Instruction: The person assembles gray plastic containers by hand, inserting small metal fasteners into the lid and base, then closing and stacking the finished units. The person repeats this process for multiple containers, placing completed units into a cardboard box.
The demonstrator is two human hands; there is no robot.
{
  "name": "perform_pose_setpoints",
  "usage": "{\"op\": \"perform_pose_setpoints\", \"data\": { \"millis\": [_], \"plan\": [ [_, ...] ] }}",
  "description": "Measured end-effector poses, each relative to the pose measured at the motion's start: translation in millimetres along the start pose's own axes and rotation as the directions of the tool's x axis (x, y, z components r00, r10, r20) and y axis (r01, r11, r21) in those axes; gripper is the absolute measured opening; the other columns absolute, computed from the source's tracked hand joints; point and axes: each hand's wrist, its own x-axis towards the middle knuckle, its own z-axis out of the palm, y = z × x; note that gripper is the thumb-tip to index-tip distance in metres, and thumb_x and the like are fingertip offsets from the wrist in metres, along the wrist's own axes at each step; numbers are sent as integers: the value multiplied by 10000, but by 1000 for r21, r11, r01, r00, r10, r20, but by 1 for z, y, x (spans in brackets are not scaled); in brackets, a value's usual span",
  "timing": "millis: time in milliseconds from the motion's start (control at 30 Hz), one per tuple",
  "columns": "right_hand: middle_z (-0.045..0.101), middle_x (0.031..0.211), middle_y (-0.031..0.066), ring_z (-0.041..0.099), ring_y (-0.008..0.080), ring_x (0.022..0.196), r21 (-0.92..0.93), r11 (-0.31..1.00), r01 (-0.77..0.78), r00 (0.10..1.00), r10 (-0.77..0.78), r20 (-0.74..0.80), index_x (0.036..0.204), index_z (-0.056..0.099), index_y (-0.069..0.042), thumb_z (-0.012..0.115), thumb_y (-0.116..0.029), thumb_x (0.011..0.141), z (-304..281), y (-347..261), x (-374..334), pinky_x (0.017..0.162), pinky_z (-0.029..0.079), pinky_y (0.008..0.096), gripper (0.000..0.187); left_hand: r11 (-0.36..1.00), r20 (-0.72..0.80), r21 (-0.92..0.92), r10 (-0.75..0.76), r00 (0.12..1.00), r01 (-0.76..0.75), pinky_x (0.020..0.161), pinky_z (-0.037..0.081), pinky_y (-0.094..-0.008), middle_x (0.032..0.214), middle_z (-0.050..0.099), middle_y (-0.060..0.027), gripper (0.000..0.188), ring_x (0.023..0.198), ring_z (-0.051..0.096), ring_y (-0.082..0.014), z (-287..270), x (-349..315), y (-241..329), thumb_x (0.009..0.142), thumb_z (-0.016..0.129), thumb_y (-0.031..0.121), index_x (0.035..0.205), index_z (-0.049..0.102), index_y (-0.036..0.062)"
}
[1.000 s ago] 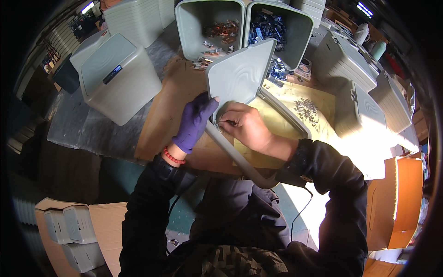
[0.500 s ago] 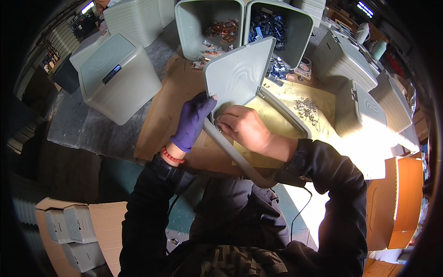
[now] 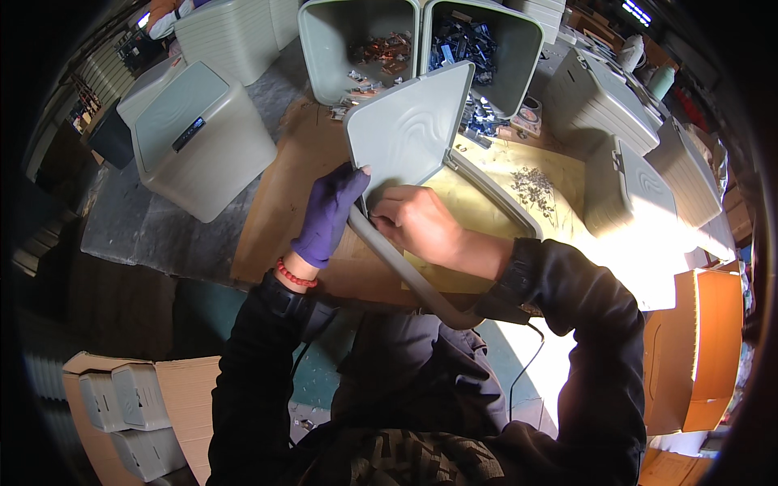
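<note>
A grey-green plastic bin lid stands in front of me: a frame (image 3: 405,271) with a hinged flap (image 3: 409,117) raised and tilted back. My left hand (image 3: 328,212), in a purple glove with its thumb tip bare, is closed on the left corner where flap and frame meet. Against the inner side of that same corner, my bare right hand (image 3: 420,223) has its fingers pinched together. Whatever those fingers hold is too small and hidden to make out. The frame's near end reaches down beside my right forearm, over the table's front edge.
Two open bins (image 3: 312,61) at the back hold copper-coloured and dark blue small parts (image 3: 466,49). Small metal pieces (image 3: 533,190) lie on yellow sheeting. A lidded bin (image 3: 207,150) stands left, stacked bins (image 3: 596,105) right. Cardboard boxes (image 3: 697,348) flank me below.
The whole scene has shifted slightly left in view. Both hands stay at the same corner of the lid, with my right fingers slightly turned there.
</note>
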Motion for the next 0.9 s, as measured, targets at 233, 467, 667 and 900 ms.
{"op": "perform_pose_setpoints", "data": {
  "millis": [233, 467, 667, 900],
  "plan": [
    [693, 821, 214, 691, 411, 796, -27, 826, -563, 815, 560, 149, 934, 628, 30, 814, -246, 784, -8, -6, 15, 744, 549, 452, 365, 986, -77, -165, 4, 997, -16, 728, 451, -308, 841, 618, -37, 282, 761, 515, -122, 2, 1, -7, 1025, 591, 244, 1046, 662, -28],
    [719, 896, 180, 711, 344, 855, -83, 879, -469, 853, 475, 216, 909, 703, -31, 787, -253, 823, -111, 36, -8, 779, 559, 416, 252, 898, 195, 338, 226, 954, -282, 739, 528, -363, 1000, 724, -189, 319, 863, 714, -285, 10, 0, -18, 954, 711, 237, 1113, 679, -38],
    [717, 985, 124, 666, 335, 982, -331, 873, -358, 885, 430, 176, 941, 751, -85, 763, -154, 798, -166, 128, -80, 896, 531, 418, 160, 932, 30, 272, 241, 970, -240, 661, 470, -281, 832, 721, -64, 211, 748, 600, -85, 1, 5, -26, 978, 686, 133, 1068, 706, -56],
    [688, 1011, 131, 643, 342, 998, -355, 846, -397, 811, 505, 295, 918, 678, -61, 700, -133, 825, -149, 136, -92, 877, 521, 443, 119, 934, 76, 299, 182, 980, -196, 675, 478, -284, 860, 728, -77, 202, 762, 617, -101, -2, 4, -23, 980, 682, 130, 1070, 701, -50]
  ]
}}
